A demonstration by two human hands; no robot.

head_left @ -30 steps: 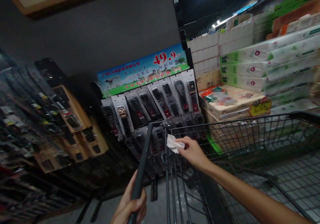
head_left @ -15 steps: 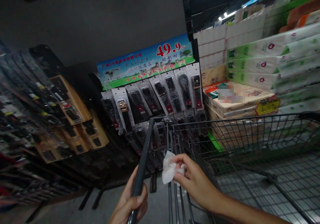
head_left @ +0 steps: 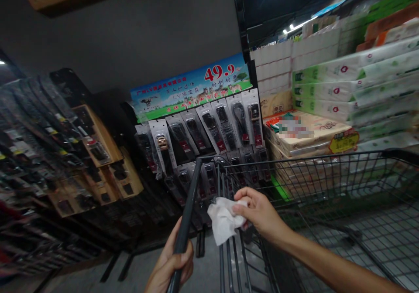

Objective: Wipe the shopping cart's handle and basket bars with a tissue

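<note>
My left hand (head_left: 173, 258) wraps around the dark handlebar (head_left: 189, 206) of a wire shopping cart (head_left: 327, 158). Between the thumb and fingers of my right hand (head_left: 255, 210) is a crumpled white tissue (head_left: 222, 219). It hangs over the cart's metal bars, just right of the handlebar, and hides part of them. I cannot tell whether the tissue touches the bars. The wire mesh of the cart stretches away to the right, beneath and beyond my right forearm.
Ahead, packaged belts (head_left: 209, 127) hang under a blue price sign (head_left: 193, 86). More packaged belts (head_left: 36, 123) and wooden boxes (head_left: 98, 140) are at left. Tissue packs (head_left: 314, 131) and green-white packages (head_left: 343, 86) are stacked beyond the cart. Grey floor (head_left: 140, 267) shows below.
My right hand has shifted slightly up and right, and the tissue has spread out to look larger. My left hand keeps its grip on the handlebar. The view has tilted up a little.
</note>
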